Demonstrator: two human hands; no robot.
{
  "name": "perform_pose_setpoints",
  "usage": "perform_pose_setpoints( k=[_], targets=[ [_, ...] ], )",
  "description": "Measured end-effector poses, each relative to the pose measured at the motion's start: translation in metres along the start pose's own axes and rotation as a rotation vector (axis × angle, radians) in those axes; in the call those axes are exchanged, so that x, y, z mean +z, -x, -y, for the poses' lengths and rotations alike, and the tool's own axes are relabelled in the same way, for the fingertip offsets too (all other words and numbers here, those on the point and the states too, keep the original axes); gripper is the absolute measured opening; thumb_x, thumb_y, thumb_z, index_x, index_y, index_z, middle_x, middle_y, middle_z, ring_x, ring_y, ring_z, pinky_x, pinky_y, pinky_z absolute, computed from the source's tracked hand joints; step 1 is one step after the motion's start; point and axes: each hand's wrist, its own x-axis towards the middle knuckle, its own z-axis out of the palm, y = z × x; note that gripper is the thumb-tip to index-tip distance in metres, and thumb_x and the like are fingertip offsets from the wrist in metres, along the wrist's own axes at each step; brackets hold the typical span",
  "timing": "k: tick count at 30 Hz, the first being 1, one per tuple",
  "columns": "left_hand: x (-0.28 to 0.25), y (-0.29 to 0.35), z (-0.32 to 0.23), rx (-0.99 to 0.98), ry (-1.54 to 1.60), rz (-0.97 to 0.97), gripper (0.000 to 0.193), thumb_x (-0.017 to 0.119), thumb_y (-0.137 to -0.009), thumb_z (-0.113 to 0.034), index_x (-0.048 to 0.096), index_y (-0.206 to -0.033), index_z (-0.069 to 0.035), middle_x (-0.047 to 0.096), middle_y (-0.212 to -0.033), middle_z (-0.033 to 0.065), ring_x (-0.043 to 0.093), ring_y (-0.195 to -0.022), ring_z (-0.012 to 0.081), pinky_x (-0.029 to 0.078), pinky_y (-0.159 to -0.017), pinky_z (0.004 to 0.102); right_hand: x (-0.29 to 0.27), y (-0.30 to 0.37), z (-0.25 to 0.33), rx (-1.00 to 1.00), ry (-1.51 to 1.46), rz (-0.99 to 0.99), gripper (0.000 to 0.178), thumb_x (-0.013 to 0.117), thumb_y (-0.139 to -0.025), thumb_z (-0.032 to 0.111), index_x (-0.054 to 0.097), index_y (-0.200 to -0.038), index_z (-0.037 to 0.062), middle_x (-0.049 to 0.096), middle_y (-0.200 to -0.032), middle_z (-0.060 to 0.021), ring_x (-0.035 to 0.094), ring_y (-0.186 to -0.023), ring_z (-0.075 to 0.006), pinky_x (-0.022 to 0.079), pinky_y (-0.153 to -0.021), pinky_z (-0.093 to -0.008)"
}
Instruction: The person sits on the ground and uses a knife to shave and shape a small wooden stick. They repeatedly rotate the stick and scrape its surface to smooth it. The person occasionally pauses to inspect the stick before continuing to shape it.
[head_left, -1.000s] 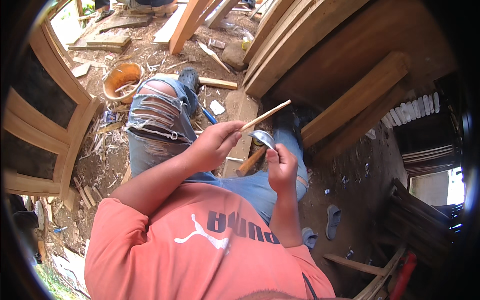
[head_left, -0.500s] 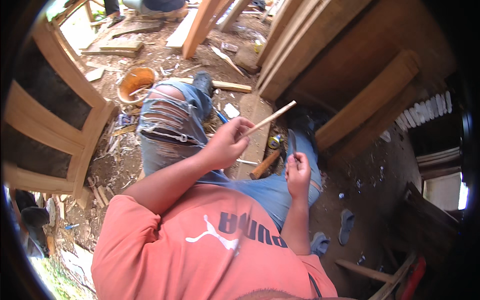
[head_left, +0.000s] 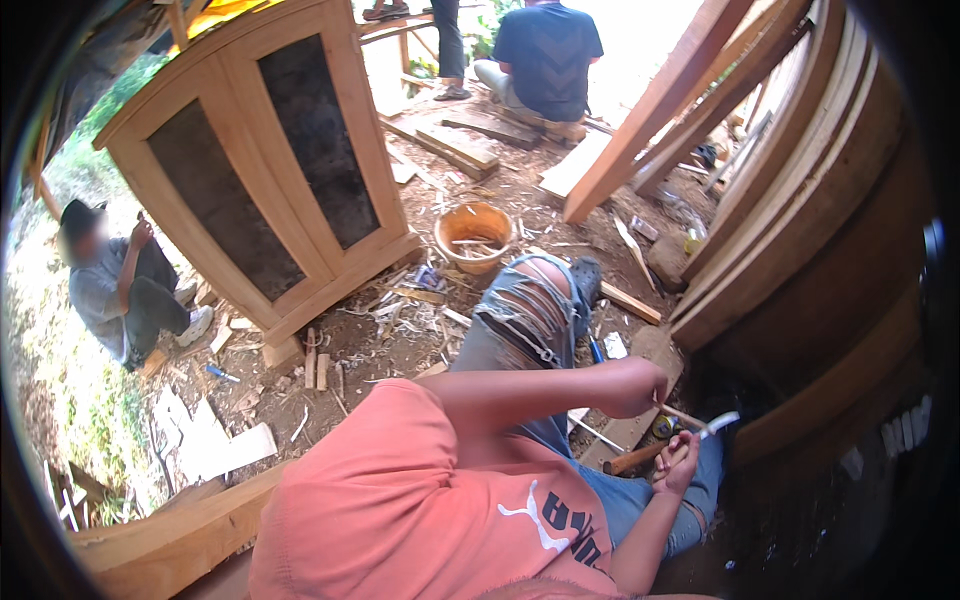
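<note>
Knife (head_left: 719, 424) and stick (head_left: 682, 414), apart earlier, now lie close together; contact unconfirmed. Right hand (head_left: 677, 463) is closed on the knife, left hand (head_left: 632, 388) on the stick. Shaping appears under way; the remainder cannot be told. Shavings (head_left: 390, 322) lie beyond, near a bucket (head_left: 470, 265).

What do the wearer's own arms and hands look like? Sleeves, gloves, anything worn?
Left hand and right hand: bare, no gloves, no watch visible. Left sleeve: short, loose, plain coral, ending above the elbow. No cables visible on either arm.
</note>
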Motion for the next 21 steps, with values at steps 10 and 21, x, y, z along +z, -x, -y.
perform_pose_setpoints(
  k=[10, 21],
  targets=[
    [0.072, -0.047, 0.058, -0.004, -0.295, -0.04, 0.011, 0.068, -0.078, -0.008, 0.077, -0.08, -0.003, 0.074, -0.08, 0.0194, 0.075, -0.079, 0.0424, 0.059, -0.069, 0.0501, -0.035, -0.018, -0.037, 0.039, 0.101, -0.017, 0.033, 0.062, -0.109, 0.044, 0.066, -0.117, 0.0126, 0.077, -0.112, -0.0081, 0.039, -0.044, -0.0038, 0.031, -0.038, -0.0217],
    [0.09, -0.054, 0.076, 0.004, -0.434, 0.037, 0.012, 0.076, -0.075, -0.009, 0.081, -0.084, -0.004, 0.078, -0.087, 0.0174, 0.078, -0.086, 0.0367, 0.063, -0.069, 0.0474, -0.036, -0.02, -0.038, 0.032, 0.184, -0.075, 0.028, 0.062, -0.11, 0.033, 0.063, -0.122, 0.0074, 0.075, -0.112, -0.0072, 0.041, -0.045, -0.004, 0.034, -0.039, -0.0214]
  ],
)
